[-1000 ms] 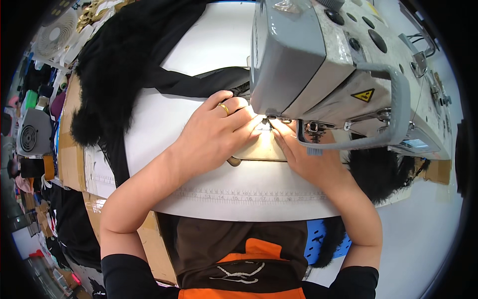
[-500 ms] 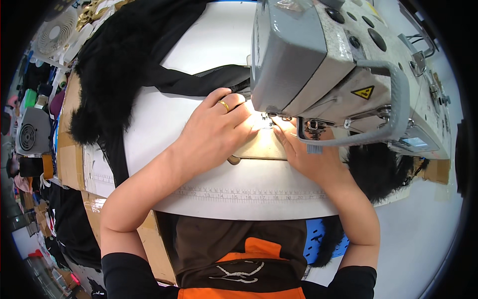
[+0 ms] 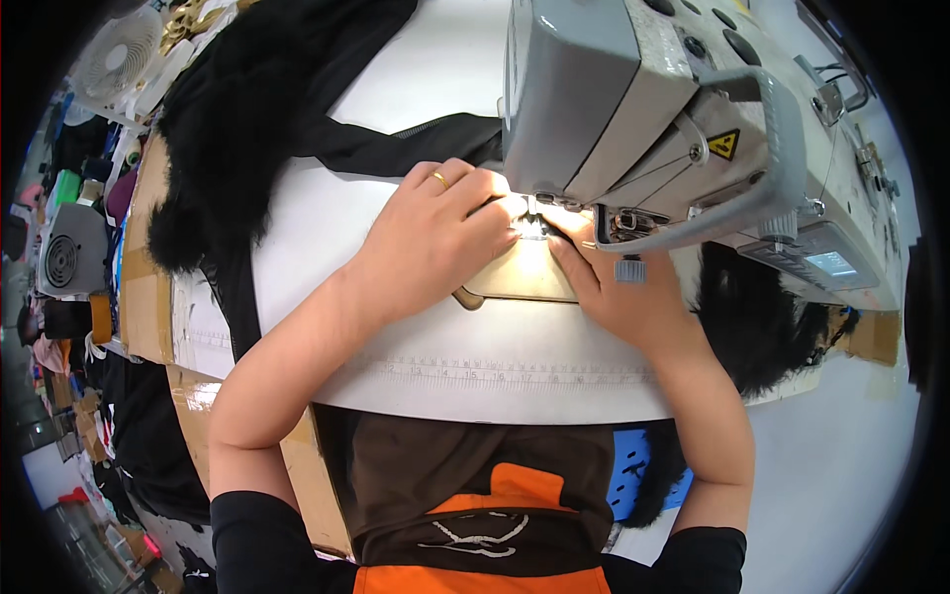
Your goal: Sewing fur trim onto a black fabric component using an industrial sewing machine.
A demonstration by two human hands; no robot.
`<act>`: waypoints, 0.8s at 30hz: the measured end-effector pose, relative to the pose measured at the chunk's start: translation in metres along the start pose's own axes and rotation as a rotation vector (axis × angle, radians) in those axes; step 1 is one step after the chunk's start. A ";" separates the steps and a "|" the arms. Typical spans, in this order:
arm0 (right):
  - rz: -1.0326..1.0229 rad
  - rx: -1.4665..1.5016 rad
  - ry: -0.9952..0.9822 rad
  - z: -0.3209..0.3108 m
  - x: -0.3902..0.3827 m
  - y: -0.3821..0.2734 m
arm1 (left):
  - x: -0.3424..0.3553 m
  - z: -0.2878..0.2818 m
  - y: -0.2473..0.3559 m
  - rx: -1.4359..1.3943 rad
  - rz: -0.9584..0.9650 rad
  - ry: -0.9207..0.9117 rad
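Note:
A grey and white sewing machine [image 3: 574,89] stands over the table, its lamp lighting the presser foot [image 3: 534,226]. Black fabric [image 3: 396,148] runs from the left, past my fingers, to the needle area. On its left side, my left hand [image 3: 435,238], with a gold ring, has curled fingers pressed together on the cloth. Just right of the foot, my right hand [image 3: 628,302] pinches the dark edge between thumb and fingers. The machine's guard bar and a knob partly cover that hand. The stitching point itself is lost in glare.
Black fluffy trim [image 3: 223,129] piles at the left, and more fur [image 3: 747,317] lies right of my wrist. A printed ruler strip [image 3: 475,374] crosses the white table [image 3: 416,396] near its front edge. Cardboard [image 3: 148,317] borders the left side. A fan [image 3: 121,54] stands far left.
The view has shifted slightly. My left fingers are bent more closely beside the foot, and my right thumb sits a little farther right. Both hands stay on the fabric.

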State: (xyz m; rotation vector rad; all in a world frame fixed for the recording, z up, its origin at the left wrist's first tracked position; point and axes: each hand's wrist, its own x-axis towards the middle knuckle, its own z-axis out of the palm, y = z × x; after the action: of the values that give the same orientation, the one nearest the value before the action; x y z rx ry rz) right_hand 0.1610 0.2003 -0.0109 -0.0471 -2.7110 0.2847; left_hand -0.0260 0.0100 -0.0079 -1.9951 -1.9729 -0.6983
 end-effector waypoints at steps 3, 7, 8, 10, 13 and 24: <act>-0.011 0.056 -0.057 -0.005 0.001 0.001 | -0.002 -0.008 0.006 -0.006 0.030 -0.022; -0.112 0.074 0.038 -0.008 0.005 -0.003 | -0.002 -0.004 0.006 -0.035 0.102 0.000; -0.112 0.079 0.042 -0.007 0.006 -0.005 | -0.002 -0.003 0.004 -0.061 0.115 0.008; -0.087 0.108 0.039 -0.005 0.006 -0.007 | -0.001 -0.002 0.004 -0.077 0.108 0.008; -0.012 0.205 0.076 0.008 0.002 -0.004 | 0.000 -0.004 0.005 -0.089 0.099 0.014; 0.066 0.186 -0.069 -0.001 0.004 -0.006 | 0.019 -0.056 -0.016 0.330 0.331 -0.288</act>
State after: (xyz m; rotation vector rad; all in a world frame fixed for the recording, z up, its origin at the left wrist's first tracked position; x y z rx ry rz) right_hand 0.1573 0.1947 -0.0070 -0.0746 -2.7416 0.5662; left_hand -0.0514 0.0000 0.0467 -2.2198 -1.6910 -0.0070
